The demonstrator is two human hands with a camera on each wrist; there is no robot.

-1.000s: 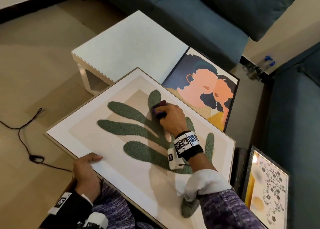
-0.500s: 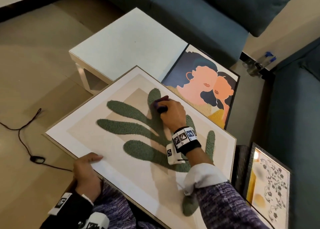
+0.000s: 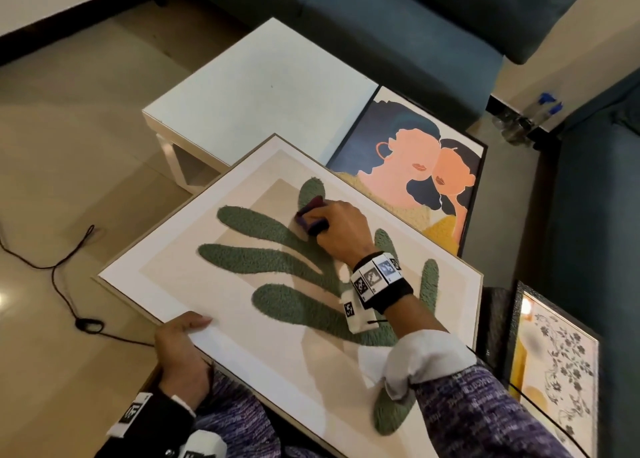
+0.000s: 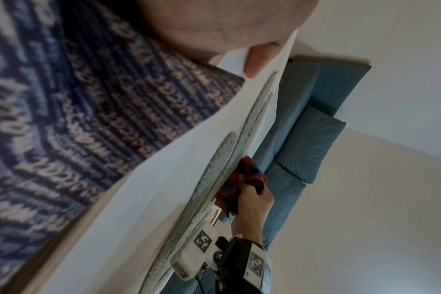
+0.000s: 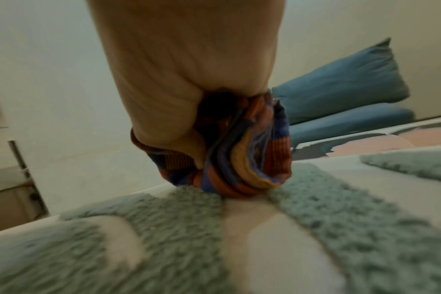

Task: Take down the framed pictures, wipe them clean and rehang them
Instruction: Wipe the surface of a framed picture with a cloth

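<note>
Cloth point(image 3: 310, 219) shifted left along the tufted leaf picture point(image 3: 221, 291) since 1 s ago.
Right hand point(image 3: 341, 230) clenches the cloth; left hand point(image 3: 181, 348) clamps the near edge. Stroke lightly with the pile.

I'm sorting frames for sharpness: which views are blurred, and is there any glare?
Head view: mostly sharp, glare on the floral frame. Left wrist view: sweater out of focus, cloth clearer. Right wrist view: green pile smeared, right hand soft.

Tufted, fuzzy green leaf point(image 3: 277, 267) on matt canvas; striped woven cloth point(image 5: 242, 159); glossy floor point(image 3: 69, 146)
</note>
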